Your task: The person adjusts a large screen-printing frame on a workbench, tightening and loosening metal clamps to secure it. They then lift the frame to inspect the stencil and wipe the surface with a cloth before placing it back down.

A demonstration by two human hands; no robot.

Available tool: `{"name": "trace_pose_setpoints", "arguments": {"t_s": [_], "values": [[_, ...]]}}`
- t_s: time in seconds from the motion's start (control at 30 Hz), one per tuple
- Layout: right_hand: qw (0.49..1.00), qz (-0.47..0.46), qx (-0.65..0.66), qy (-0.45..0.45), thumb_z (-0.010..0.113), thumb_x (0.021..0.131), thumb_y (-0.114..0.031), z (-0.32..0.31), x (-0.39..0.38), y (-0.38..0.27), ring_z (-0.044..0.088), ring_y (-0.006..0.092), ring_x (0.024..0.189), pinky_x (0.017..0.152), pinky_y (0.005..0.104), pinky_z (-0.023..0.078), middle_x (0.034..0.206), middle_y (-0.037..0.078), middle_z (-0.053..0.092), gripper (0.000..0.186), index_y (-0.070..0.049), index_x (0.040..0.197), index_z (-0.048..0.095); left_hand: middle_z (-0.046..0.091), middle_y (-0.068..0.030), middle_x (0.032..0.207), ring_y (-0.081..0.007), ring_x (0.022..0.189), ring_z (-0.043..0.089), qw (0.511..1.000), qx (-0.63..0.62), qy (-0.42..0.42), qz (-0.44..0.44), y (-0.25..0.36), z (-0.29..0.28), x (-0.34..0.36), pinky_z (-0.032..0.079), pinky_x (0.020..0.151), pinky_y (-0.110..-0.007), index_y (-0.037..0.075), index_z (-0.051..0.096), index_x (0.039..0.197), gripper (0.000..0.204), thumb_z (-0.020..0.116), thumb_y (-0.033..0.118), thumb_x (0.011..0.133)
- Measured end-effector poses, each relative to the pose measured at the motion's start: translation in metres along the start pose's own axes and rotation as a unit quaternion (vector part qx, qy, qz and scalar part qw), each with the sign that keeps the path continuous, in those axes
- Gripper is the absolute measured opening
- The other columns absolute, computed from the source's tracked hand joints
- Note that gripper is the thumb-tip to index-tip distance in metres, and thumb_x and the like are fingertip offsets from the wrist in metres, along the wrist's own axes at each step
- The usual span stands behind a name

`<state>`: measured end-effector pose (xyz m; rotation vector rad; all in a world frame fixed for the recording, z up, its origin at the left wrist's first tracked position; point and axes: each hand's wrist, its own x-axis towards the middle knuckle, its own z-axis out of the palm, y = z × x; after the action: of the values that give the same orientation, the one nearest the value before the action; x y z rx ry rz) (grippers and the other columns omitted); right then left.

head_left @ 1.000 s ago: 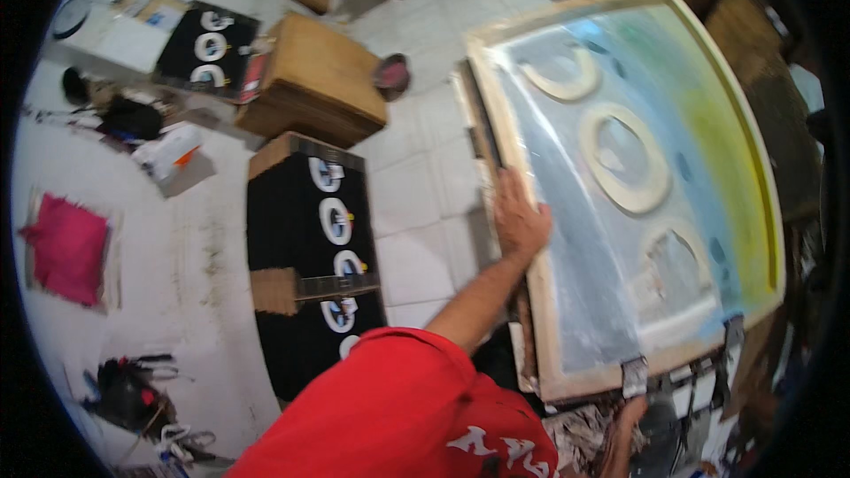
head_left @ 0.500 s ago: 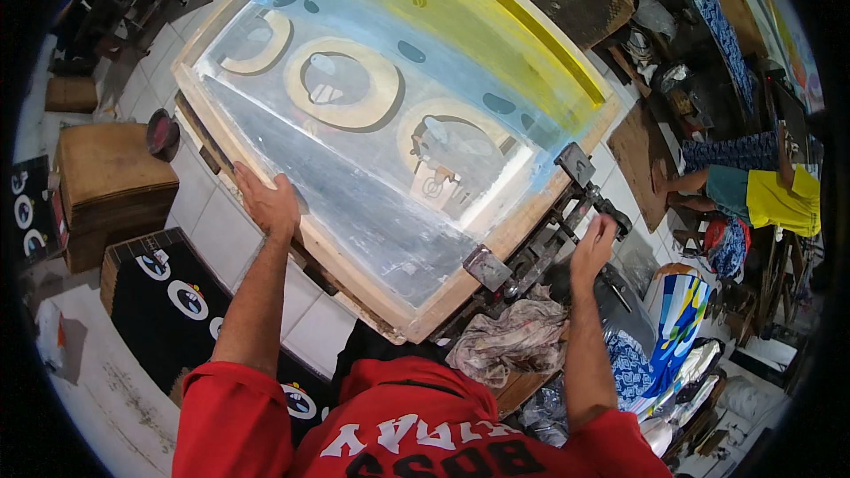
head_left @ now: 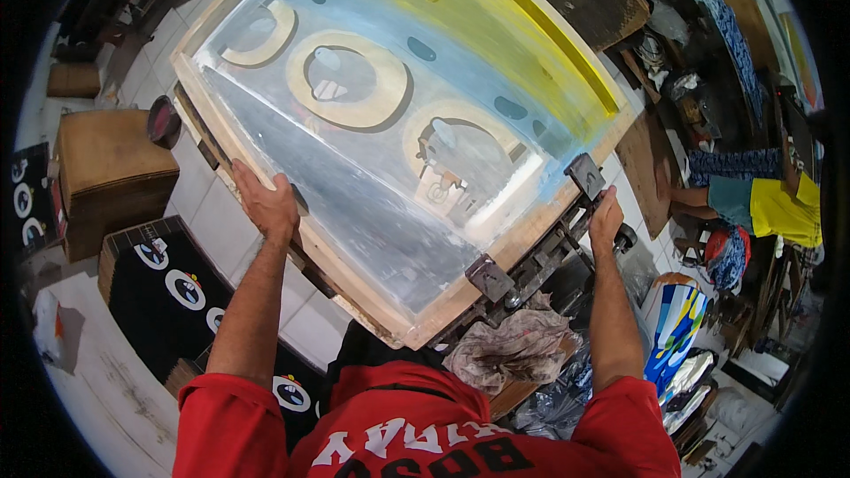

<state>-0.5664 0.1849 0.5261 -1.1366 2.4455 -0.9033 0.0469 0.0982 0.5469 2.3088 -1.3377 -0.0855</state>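
Observation:
A large silk-screen printing frame [head_left: 456,305] with wooden sides lies in front of me, its mesh tinted grey, blue and yellow. Pale ring-shaped eye designs [head_left: 347,80] show through the mesh. My left hand [head_left: 267,205] grips the frame's left side, its thumb on top. Along the right side runs a dark metal hinge clamp [head_left: 551,252] with two plates over the wood. My right hand [head_left: 606,219] closes around the outer edge of that clamp, beside the far plate [head_left: 584,177]; its fingertips are partly hidden underneath.
At left stand a brown stack of boards [head_left: 115,168] and black printed panels [head_left: 164,292]. A maroon bowl [head_left: 163,121] sits beside the boards. A stained rag [head_left: 513,345] lies below the clamp. Another person in a yellow shirt [head_left: 788,212] is at far right.
My right hand has moved away from the clamp's lower rod and up along the clamp toward its far plate. My left hand stays on the frame, which appears slightly shifted in view.

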Motion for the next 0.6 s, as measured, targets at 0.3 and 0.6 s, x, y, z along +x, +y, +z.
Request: {"name": "trace_pose_setpoints", "arguments": {"t_s": [0.3,0.6], "values": [[0.996,0.017,0.040,0.081,0.037,0.103,-0.033,0.026,0.014,0.015,0.043,0.0224,0.049,0.054,0.0419,0.036,0.051,0.008,0.046,0.058,0.002,0.058,0.047,0.032,-0.0229,0.159,-0.0377,0.145,0.034,1.000,-0.007,0.017,0.008,-0.003,0.003,-0.002,0.029,0.117,-0.046,-0.002,0.025,0.156,0.081,0.056,0.025,0.086],[0.932,0.285,0.200,-0.097,0.041,0.103,-0.052,-0.001,0.009,-0.026,0.043,0.0124,0.046,0.043,0.0280,0.035,0.058,0.000,0.048,0.050,-0.008,0.087,0.057,0.028,-0.0221,0.161,-0.0369,0.147,0.032,1.000,0.011,-0.002,0.001,-0.005,0.004,0.002,0.027,0.119,-0.044,-0.003,0.022,0.157,0.081,0.054,0.027,0.089]]}}
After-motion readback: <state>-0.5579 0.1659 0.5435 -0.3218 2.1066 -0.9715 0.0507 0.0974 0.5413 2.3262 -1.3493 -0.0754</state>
